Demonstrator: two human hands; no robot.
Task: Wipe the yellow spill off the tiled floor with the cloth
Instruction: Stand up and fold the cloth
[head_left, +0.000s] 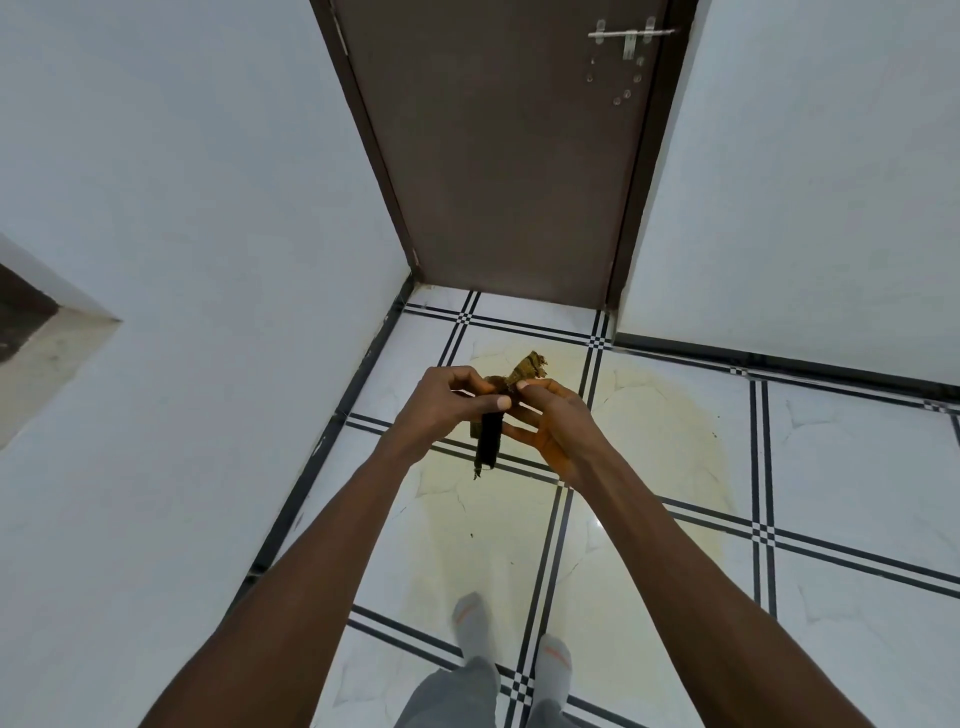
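A small cloth (491, 436), dark with a yellow-brown stained end, is held up in front of me, well above the floor. My left hand (447, 402) pinches its upper part with thumb and fingers. My right hand (550, 423) grips the stained end, and its palm looks yellow-tinted. Below them a wide, pale yellow spill (660, 441) spreads over several white tiles (857, 467) with black line borders. The spill reaches from near the door down toward my feet.
A closed brown door (509, 156) with a metal latch stands ahead. White walls close in on the left (182, 260) and right (805, 182). My feet in grey socks (511, 649) stand at the spill's near edge.
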